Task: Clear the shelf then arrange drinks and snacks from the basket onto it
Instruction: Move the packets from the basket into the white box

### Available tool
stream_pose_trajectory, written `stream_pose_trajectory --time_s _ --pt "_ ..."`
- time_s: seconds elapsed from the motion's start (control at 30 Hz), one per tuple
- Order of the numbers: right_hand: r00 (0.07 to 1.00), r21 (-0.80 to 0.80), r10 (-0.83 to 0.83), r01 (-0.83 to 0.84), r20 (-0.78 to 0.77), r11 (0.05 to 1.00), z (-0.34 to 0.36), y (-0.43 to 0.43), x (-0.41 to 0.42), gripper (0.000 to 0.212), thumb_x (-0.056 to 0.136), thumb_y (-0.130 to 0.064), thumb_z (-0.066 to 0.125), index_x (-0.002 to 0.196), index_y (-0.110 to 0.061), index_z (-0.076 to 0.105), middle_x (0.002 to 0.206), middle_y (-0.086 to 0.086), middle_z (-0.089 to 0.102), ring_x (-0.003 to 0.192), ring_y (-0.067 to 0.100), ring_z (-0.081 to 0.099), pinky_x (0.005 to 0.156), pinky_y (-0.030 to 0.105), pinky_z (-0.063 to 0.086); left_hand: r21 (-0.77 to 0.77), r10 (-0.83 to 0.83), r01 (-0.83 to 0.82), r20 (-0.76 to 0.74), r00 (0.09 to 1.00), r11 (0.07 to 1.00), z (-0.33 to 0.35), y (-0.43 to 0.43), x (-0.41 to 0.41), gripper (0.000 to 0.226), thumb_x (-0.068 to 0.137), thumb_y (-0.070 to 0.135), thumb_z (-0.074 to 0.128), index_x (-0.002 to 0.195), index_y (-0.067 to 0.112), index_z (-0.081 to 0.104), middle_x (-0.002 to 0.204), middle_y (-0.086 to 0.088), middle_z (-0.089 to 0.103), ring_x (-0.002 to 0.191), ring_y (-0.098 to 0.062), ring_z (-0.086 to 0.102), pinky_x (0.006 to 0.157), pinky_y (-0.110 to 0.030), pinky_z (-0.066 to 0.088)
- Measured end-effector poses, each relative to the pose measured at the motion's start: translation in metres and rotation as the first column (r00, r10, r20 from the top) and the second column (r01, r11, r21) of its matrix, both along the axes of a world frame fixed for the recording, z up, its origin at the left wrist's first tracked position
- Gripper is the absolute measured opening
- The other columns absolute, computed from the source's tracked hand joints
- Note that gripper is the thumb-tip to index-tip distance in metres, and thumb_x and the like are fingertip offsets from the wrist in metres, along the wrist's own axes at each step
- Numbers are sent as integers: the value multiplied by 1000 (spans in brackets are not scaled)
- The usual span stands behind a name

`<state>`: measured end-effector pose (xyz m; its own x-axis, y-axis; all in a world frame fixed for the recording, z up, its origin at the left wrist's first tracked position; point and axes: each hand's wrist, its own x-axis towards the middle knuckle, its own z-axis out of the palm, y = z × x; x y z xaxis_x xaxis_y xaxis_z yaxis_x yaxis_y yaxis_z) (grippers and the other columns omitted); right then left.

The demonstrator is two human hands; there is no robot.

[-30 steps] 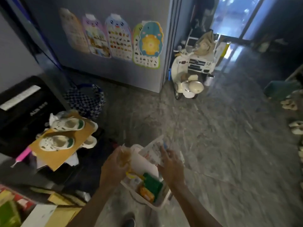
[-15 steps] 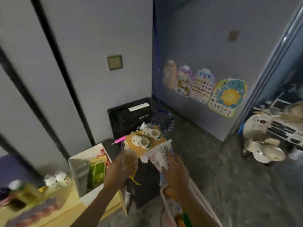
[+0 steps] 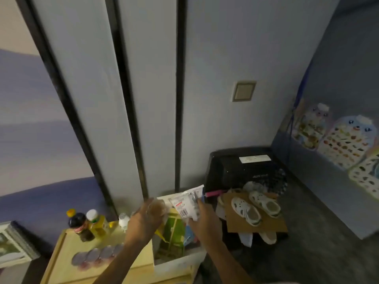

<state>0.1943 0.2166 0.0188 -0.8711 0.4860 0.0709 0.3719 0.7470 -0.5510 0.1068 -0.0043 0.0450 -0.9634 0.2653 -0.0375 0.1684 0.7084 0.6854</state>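
My left hand (image 3: 144, 219) grips a small clear-wrapped snack (image 3: 159, 207) over the right end of the yellow wooden shelf top (image 3: 67, 251). My right hand (image 3: 205, 219) pinches a white snack packet (image 3: 187, 202) with a barcode, held above an open white box (image 3: 176, 265) that contains a green carton (image 3: 174, 232). On the shelf top stand a dark bottle (image 3: 80, 224), a yellow bottle (image 3: 96, 221), a small white bottle (image 3: 123, 219) and a row of round foil lids (image 3: 96, 256). The basket is out of view.
A black machine (image 3: 242, 169) sits in the corner to the right. In front of it, white sandals (image 3: 256, 206) lie on cardboard (image 3: 254, 224). Picture charts (image 3: 346, 144) hang on the right wall. A framed picture (image 3: 12, 242) leans at the lower left.
The view swung left from the floor and basket up to the shelf. Both hands lifted a snack each out of the basket and carried them over the shelf and white box.
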Motion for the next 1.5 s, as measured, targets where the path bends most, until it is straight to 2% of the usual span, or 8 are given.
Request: stream_pose_trajectory --time_s 0.17,0.33,0.4,0.6,1.03,1.23,1.4,1.5 --pt "998 -99 30 -24 53 995 -39 -2 -48 90 80 -81 69 153 -38 40 131 -13 64 109 3 69 80 25 64 -32 0 2 60 998 999 -19 19 -43 70 92 48 77 153 33 46 130 -6 73 103 -28 75 84 -38 60" --pt "986 -125 57 -38 156 991 -87 7 -91 88 81 -81 65 153 -41 35 132 -12 65 109 6 70 81 27 64 -21 40 -37 153 987 999 -36 39 -62 45 94 50 67 129 36 44 83 4 71 78 -16 77 70 -35 63" --pt "982 -110 90 -72 168 991 -104 6 -104 86 86 -73 65 156 -37 30 143 -8 60 118 10 68 86 28 63 -40 82 -76 188 979 996 -58 44 -72 60 88 51 73 136 50 36 100 5 70 91 -27 76 74 -45 64" --pt "972 -110 114 -93 206 990 -144 5 -134 89 92 -66 67 162 -24 31 153 0 53 130 17 63 94 31 62 -132 144 -120 190 971 984 -108 66 -104 79 84 29 83 152 41 44 132 -1 69 103 -31 72 77 -38 58" --pt "948 -262 138 -61 285 963 -152 17 -157 101 77 -78 69 157 -28 32 147 -2 57 127 19 64 95 38 61 -174 165 -127 225 960 976 -138 70 -105 63 84 39 81 137 43 46 124 0 70 94 -27 72 75 -42 62" --pt "970 -201 128 -85 209 976 -110 28 -136 92 74 -88 62 146 -33 43 135 -13 64 117 7 66 89 26 60 -192 148 -118 149 978 974 -93 57 -90 60 85 51 77 138 39 51 127 1 68 102 -25 69 75 -34 52" --pt "992 -88 30 -19 122 996 -56 32 -113 96 74 -90 58 148 -33 37 147 -8 52 134 14 53 105 36 54 -271 138 -141 -30 990 952 -65 36 -92 86 85 81 58 152 28 44 157 -2 48 133 -30 58 105 -46 52" --pt "990 -37 -37 42 136 998 -17 21 -92 116 80 -96 43 166 -21 18 173 4 26 159 26 26 127 43 30 -311 45 -80 -119 992 947 -49 24 -99 96 84 88 46 155 24 39 164 -6 37 150 -30 39 118 -51 40"
